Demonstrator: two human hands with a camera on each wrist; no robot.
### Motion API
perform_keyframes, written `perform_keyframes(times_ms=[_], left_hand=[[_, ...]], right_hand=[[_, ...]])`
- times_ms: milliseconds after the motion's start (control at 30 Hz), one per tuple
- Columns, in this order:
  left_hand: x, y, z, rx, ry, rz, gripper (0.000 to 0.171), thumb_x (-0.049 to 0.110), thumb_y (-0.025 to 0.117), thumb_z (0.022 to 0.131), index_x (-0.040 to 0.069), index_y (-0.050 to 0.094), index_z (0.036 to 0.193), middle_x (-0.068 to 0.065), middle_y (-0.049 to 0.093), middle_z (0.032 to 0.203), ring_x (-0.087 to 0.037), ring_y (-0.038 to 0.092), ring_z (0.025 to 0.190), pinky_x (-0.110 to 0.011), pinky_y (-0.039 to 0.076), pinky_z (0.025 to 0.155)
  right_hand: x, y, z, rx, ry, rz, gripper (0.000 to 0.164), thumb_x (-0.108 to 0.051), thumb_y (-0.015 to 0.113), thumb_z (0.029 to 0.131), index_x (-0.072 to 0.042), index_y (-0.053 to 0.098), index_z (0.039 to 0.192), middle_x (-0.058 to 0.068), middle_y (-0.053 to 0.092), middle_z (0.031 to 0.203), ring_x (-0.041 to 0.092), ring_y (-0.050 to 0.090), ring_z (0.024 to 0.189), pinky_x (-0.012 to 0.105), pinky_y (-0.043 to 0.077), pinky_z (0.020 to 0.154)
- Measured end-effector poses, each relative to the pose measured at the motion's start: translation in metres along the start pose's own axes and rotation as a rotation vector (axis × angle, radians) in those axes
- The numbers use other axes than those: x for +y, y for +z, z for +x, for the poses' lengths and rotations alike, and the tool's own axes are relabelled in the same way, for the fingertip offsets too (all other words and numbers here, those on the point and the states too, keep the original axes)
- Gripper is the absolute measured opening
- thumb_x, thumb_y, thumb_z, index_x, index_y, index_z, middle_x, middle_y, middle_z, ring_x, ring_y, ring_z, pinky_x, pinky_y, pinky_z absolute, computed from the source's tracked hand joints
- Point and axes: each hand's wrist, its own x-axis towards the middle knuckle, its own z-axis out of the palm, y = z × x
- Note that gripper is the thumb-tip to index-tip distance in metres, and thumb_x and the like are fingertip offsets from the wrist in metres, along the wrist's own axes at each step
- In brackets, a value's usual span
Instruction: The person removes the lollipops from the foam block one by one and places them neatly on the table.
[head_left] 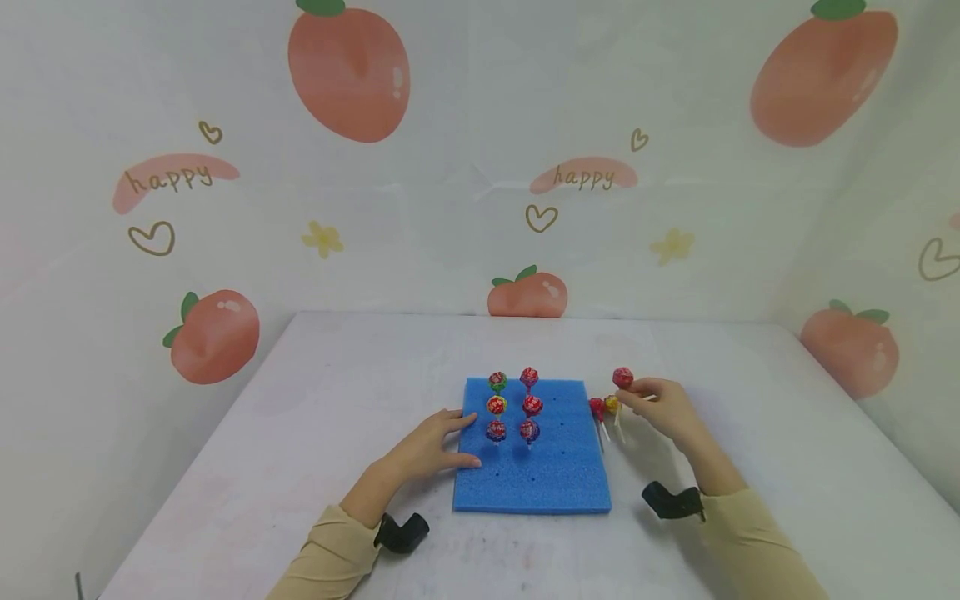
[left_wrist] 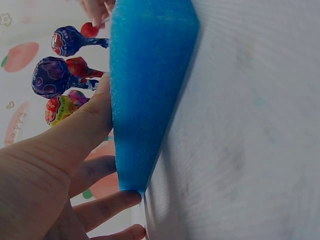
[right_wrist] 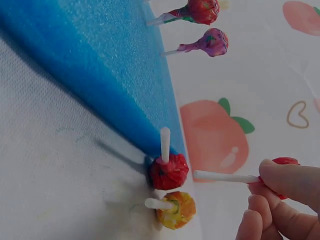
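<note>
A blue foam board (head_left: 555, 483) lies on the table, with several wrapped lollipops standing upright in it in two columns, among them a yellow-and-red lollipop (head_left: 497, 405). My left hand (head_left: 427, 446) rests against the board's left edge, fingers extended; the left wrist view shows its thumb on the foam's upper side. Right of the board, my right hand (head_left: 663, 406) pinches a red lollipop (head_left: 622, 377) above the table. In the right wrist view its white stick points away from the fingertips. Below it lie another red lollipop (right_wrist: 169, 171) and a yellow lollipop (right_wrist: 176, 210).
Small holes dot the right and front parts of the board. The white table (head_left: 360, 358) extends around it, backed by a white curtain (head_left: 450, 233) printed with fruit and hearts. A black strap piece (head_left: 402, 533) sits at each wrist.
</note>
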Motion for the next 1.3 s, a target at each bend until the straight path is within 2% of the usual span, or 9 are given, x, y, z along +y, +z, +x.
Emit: perform_keyframes(times_ms=[233, 533, 867, 1300], left_hand=[[0.001, 0.000, -0.001, -0.003, -0.008, -0.008, 0.074, 0.040, 0.071, 0.080, 0.007, 0.043, 0.140, -0.020, 0.039, 0.146, -0.043, 0.027, 0.139, -0.057, 0.027, 0.111], [0.001, -0.001, -0.001, -0.001, -0.019, -0.016, 0.072, 0.039, 0.071, 0.080, 0.010, 0.044, 0.140, -0.019, 0.039, 0.146, -0.042, 0.026, 0.139, -0.057, 0.028, 0.111], [-0.001, 0.000, 0.000, -0.003, -0.008, -0.012, 0.073, 0.040, 0.071, 0.079, 0.009, 0.044, 0.139, -0.020, 0.039, 0.146, -0.043, 0.027, 0.139, -0.057, 0.028, 0.110], [-0.002, 0.001, 0.001, -0.003, -0.008, -0.017, 0.073, 0.039, 0.072, 0.079, 0.009, 0.044, 0.140, -0.020, 0.039, 0.146, -0.043, 0.027, 0.139, -0.058, 0.028, 0.110]], right_hand=[[0.004, -0.006, -0.001, -0.008, 0.028, -0.046, 0.051, -0.036, 0.056, 0.092, 0.006, 0.055, 0.119, 0.027, 0.059, 0.116, 0.031, 0.059, 0.095, 0.044, 0.053, 0.083], [0.007, -0.010, -0.005, -0.019, 0.075, -0.052, 0.056, -0.038, 0.055, 0.092, 0.008, 0.052, 0.123, 0.029, 0.056, 0.118, 0.032, 0.058, 0.096, 0.049, 0.051, 0.089], [0.015, -0.011, -0.006, -0.043, 0.114, -0.052, 0.054, -0.037, 0.056, 0.092, 0.008, 0.054, 0.121, 0.029, 0.055, 0.117, 0.032, 0.057, 0.096, 0.049, 0.051, 0.090], [0.025, -0.009, -0.003, -0.048, 0.147, -0.048, 0.053, -0.039, 0.057, 0.090, 0.006, 0.058, 0.118, 0.027, 0.059, 0.112, 0.029, 0.054, 0.093, 0.044, 0.053, 0.084]])
